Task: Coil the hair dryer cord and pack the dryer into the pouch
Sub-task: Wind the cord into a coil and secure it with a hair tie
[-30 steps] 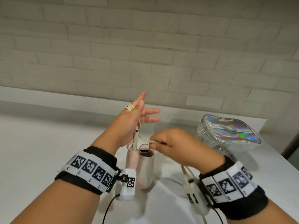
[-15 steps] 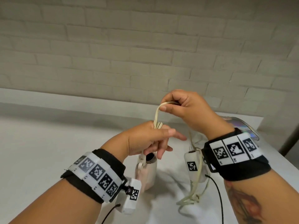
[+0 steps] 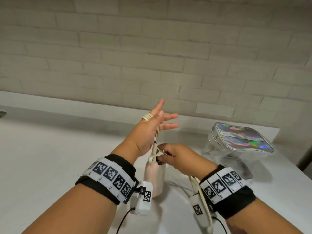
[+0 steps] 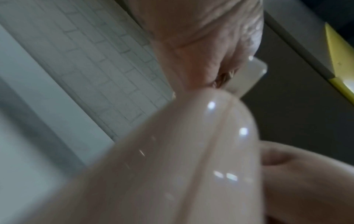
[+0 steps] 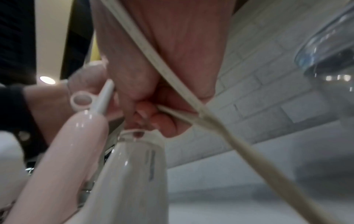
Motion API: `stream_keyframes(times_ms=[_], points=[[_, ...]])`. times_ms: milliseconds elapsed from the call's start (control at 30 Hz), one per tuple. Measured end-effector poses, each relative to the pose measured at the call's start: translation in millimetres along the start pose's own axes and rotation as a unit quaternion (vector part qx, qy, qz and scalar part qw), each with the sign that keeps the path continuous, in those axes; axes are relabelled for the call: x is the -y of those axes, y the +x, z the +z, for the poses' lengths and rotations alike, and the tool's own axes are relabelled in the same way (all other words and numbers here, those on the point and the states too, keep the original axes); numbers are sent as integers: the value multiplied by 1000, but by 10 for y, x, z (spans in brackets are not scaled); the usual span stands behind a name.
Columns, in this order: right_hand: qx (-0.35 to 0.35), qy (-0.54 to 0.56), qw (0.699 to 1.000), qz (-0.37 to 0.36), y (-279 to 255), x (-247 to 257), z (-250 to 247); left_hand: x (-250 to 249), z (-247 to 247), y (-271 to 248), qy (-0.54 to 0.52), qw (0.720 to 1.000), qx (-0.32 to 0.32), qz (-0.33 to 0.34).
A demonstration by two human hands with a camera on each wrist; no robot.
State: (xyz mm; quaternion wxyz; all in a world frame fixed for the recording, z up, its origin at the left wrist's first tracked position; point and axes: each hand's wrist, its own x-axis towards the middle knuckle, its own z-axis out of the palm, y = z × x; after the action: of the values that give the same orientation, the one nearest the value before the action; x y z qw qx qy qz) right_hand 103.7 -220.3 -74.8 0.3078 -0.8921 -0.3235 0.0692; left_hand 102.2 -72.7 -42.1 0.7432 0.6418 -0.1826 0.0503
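A pink and white hair dryer point(image 3: 154, 176) stands upright at the table's middle, its folded handle point(image 4: 191, 159) close under my left palm. My left hand point(image 3: 152, 132) is raised above it with straight, spread fingers, and the cream cord point(image 3: 147, 117) lies in loops around it near the thumb. My right hand point(image 3: 173, 154) is low beside the dryer's top and pinches the cord point(image 5: 191, 98) between curled fingers. The loose cord point(image 3: 200, 191) trails down past my right wrist. The iridescent pouch point(image 3: 239, 139) lies at the right.
The white table point(image 3: 50, 166) runs back to a pale brick wall point(image 3: 152, 56). The pouch has clear plastic sides point(image 3: 219, 157) and sits near the table's right edge. A plastic hanging ring point(image 5: 81, 100) sticks out at the handle's cord end.
My right hand has dropped from above my left hand down to the dryer's top, bringing the cord with it. My left fingers, curled half a second ago, are spread straight again.
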Motion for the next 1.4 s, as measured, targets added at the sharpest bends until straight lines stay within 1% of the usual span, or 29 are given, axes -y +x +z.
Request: stream_keyframes(times_ms=[100,167,267,367,400,467,533,567,600,700,800,867,900,933,967,1000,1033,1067,1167,1233,1333,1400], points=[[12,-37,999,-8,-147,-36,-136,-4,-80,26,65,997,-9,-26],[-12,-41,999,-34,-232,28,-266,-30,-54,7,100,994,1,-47],[-43,10,995,-89,-336,222,-471,-88,66,-66,149,985,36,-78],[-69,-11,989,-131,-396,408,-647,-134,192,-137,227,966,75,-96],[-80,2,987,-140,-406,440,-699,-132,210,-151,219,966,93,-98],[-118,27,982,-146,-384,426,-785,-92,222,-180,130,973,162,-105],[-137,55,980,-136,-321,390,-814,-64,208,-210,65,963,235,-114],[-141,73,978,-133,-283,361,-815,-72,212,-231,63,957,259,-111],[-145,94,976,-130,-251,333,-808,-83,220,-252,65,956,268,-104],[-153,158,970,-106,-131,211,-728,-73,217,-288,60,961,253,-96],[-130,237,961,-56,-85,26,-559,-59,248,-300,21,965,250,-72],[-103,225,969,-22,-99,-64,-362,-35,315,-275,7,969,240,-55],[-93,202,975,-7,-127,-79,-251,-10,359,-260,-11,972,231,-50],[-88,206,974,16,-135,-96,-134,14,406,-248,-40,973,221,-45],[-88,139,986,38,-137,-131,-31,43,448,-232,-73,975,208,-41],[-71,41,996,44,-135,-191,40,69,482,-213,-105,975,192,-39],[-56,-59,996,39,-149,-215,90,103,494,-188,-131,976,170,-38],[-48,-117,991,32,-150,-259,115,125,493,-162,-148,978,142,-33],[-52,-163,985,-14,-217,-280,105,141,446,-107,-145,986,69,-43],[-55,-197,978,-34,-254,-289,88,120,433,-101,-115,991,43,-49],[-39,-201,978,-40,-338,-205,3,80,437,-51,-49,997,31,-51],[-24,-186,981,-52,-416,-116,-92,72,396,22,15,998,-6,-60]])
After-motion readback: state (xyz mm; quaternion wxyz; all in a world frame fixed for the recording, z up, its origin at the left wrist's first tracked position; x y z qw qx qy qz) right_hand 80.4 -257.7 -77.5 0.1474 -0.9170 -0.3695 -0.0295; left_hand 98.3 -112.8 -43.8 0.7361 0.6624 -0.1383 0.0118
